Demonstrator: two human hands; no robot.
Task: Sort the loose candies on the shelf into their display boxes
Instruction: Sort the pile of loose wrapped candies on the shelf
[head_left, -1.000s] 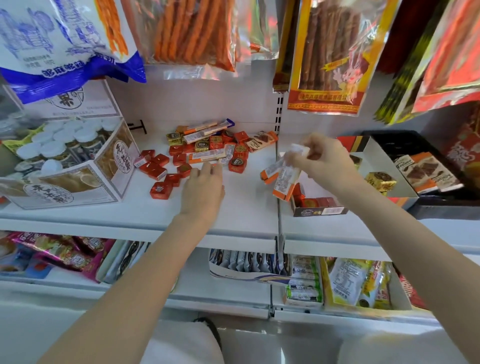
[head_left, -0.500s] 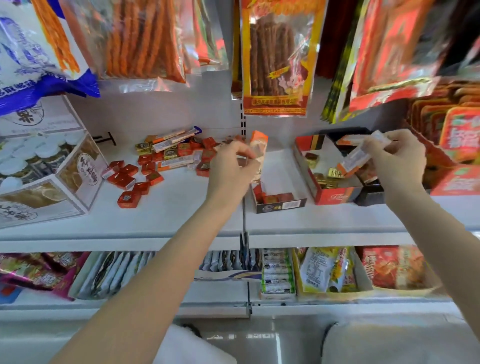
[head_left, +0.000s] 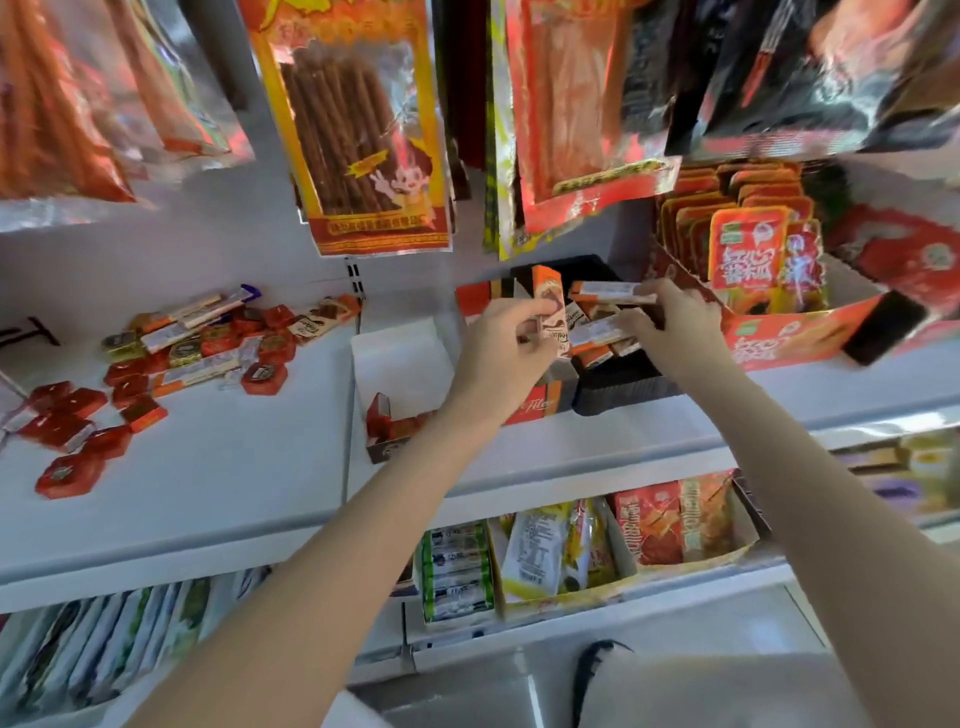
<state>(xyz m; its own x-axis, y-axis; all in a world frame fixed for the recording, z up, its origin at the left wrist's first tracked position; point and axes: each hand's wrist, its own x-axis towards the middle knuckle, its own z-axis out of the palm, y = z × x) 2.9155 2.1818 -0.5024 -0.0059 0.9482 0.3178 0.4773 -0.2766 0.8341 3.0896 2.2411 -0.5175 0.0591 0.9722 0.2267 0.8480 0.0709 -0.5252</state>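
On the shelf (head_left: 218, 483), loose candies (head_left: 208, 348) lie far left of your hands. Over the black box (head_left: 623, 387), your left hand (head_left: 506, 348) pinches one upright bar (head_left: 551, 306); your right hand (head_left: 680, 327) grips several bars (head_left: 605, 330).

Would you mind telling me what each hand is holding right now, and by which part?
The left hand pinches an orange-and-white candy bar near its lower end. The right hand grips several similar bars by their right ends.

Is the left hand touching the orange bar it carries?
Touching. The head view shows the left hand with fingers pinching the upright orange bar.
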